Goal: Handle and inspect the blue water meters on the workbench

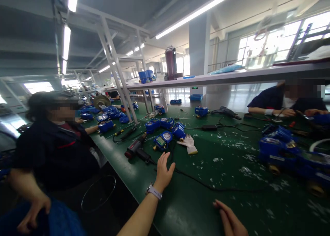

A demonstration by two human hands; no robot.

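My left hand (165,170), with a watch (154,191) on its wrist, reaches over the green bench with its fingers apart and nothing in them. Just beyond its fingertips lies a blue meter (163,141) with a round dial and a small display. Several more blue meters, one of them a meter (178,130) lying tilted, are grouped behind it. A black and red heat gun (135,146) rests to the left of this hand. A white glove (189,145) lies to its right. My right hand (230,219) is partly cut off at the bottom edge, its visible fingers stretched out and holding nothing.
A black cable (206,186) crosses the bench (180,208), among white scraps. More blue meters (277,150) stand on the right. One co-worker (56,146) sits at the left, another (273,98) across the bench. A raised shelf (221,78) on metal posts spans the back.
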